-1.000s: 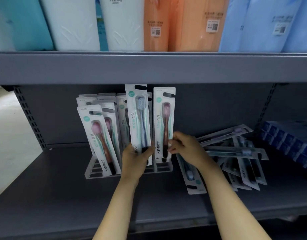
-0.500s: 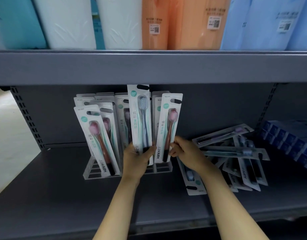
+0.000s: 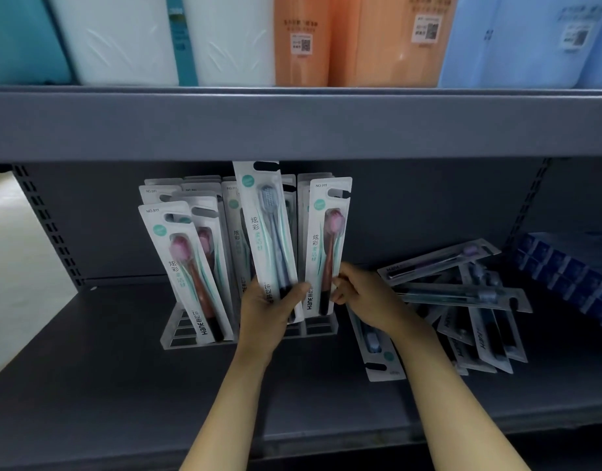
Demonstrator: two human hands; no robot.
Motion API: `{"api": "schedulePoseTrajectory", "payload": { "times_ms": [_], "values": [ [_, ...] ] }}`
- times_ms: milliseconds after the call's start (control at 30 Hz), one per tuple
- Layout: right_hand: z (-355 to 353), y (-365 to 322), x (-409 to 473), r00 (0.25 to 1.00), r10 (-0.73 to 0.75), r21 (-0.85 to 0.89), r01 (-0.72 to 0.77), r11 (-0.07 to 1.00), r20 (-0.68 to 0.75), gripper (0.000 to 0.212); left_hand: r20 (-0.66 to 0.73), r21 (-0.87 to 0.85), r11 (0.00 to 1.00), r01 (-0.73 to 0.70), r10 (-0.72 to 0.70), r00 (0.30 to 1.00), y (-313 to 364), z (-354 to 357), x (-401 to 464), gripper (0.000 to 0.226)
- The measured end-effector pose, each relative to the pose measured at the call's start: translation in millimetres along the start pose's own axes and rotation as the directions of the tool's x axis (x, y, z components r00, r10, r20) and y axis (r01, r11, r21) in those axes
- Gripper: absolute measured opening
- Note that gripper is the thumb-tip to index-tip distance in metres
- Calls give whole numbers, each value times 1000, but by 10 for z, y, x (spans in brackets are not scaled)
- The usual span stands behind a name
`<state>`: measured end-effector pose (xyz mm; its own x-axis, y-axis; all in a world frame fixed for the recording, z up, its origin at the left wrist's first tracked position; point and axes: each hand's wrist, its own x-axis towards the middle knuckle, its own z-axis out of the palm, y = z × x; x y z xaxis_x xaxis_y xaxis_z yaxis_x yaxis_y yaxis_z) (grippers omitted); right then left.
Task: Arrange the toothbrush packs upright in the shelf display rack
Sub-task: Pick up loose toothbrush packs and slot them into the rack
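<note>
- Leftmost, a pink-brush pack (image 3: 187, 273) leans tilted at the front of the clear display rack (image 3: 177, 329) on the grey shelf (image 3: 105, 385).
- Next, the left hand (image 3: 270, 305) is closed around the bottom of a blue-brush pack (image 3: 269, 232), held nearly upright.
- Beside it, the right hand (image 3: 364, 294) pinches the edge of another pink-brush pack (image 3: 326, 246) standing in the rack.
- Further right, loose packs (image 3: 462, 300) lie flat in a pile.

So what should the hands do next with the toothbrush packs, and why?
Probably lower the blue-brush pack in the left hand into the rack. It sits higher than the packs around it, so it looks not yet seated. The right hand steadies the pink-brush pack beside it, and loose packs lie waiting on the shelf.
</note>
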<state>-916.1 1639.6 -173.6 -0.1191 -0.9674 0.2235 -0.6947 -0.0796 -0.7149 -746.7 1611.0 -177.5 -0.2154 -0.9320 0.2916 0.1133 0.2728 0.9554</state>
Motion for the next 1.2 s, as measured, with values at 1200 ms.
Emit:
{"api": "schedulePoseTrajectory", "payload": {
  "times_ms": [1200],
  "values": [
    [5, -66, -79, 997, 3, -96, -11, 995, -79, 20, -41, -14, 1000, -4, 3, 999, -75, -64, 16, 11]
  ]
}}
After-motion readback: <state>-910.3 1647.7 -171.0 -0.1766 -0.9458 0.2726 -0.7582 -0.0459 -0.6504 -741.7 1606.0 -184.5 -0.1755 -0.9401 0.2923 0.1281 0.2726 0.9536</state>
